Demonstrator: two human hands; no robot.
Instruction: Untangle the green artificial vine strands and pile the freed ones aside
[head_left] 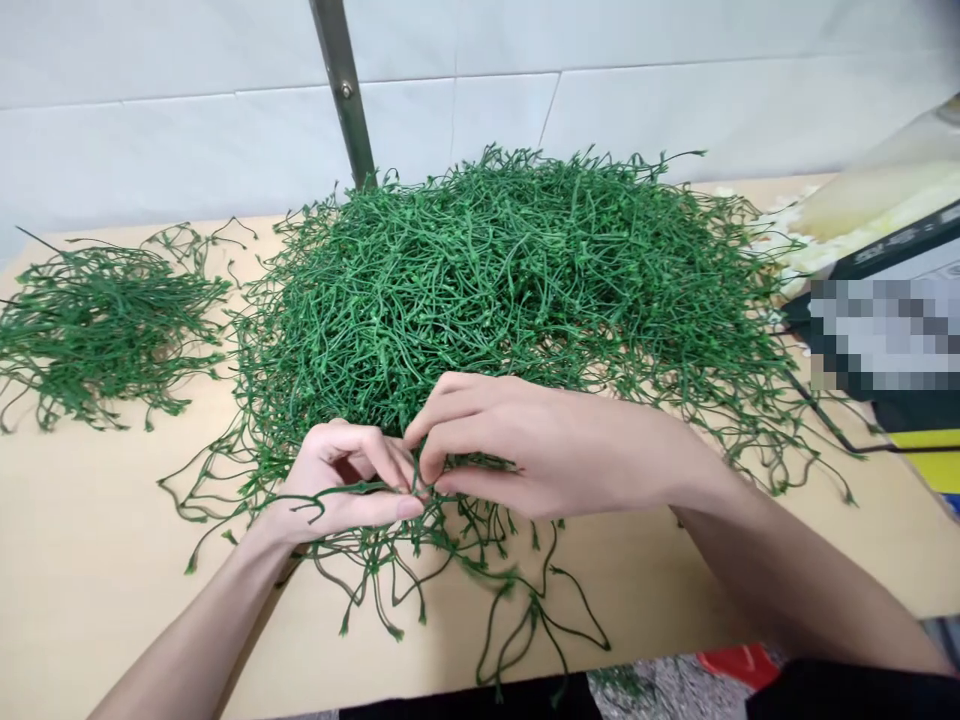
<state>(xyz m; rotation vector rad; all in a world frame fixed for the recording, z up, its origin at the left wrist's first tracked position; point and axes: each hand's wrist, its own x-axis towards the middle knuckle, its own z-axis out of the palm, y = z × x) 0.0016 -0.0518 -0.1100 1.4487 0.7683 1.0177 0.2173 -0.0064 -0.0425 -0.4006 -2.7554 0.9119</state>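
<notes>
Green stems (358, 489) pinched in grip of L hand (339, 470) & R hand (517, 440); pale tbl (90, 530) under, tiled wall (202, 155) bhnd

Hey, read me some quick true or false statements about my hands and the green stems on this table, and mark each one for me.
1. A large pile and a smaller pile of green stems lie on the table. True.
2. The smaller pile is to the right of the large pile. False: it is to the left.
3. The left hand and the right hand are close together. True.
4. The left hand holds nothing. False: it has a green stem between thumb and fingers.
5. The table is black. False: it is light tan.
6. A metal post shows beyond the large pile. True.
</notes>
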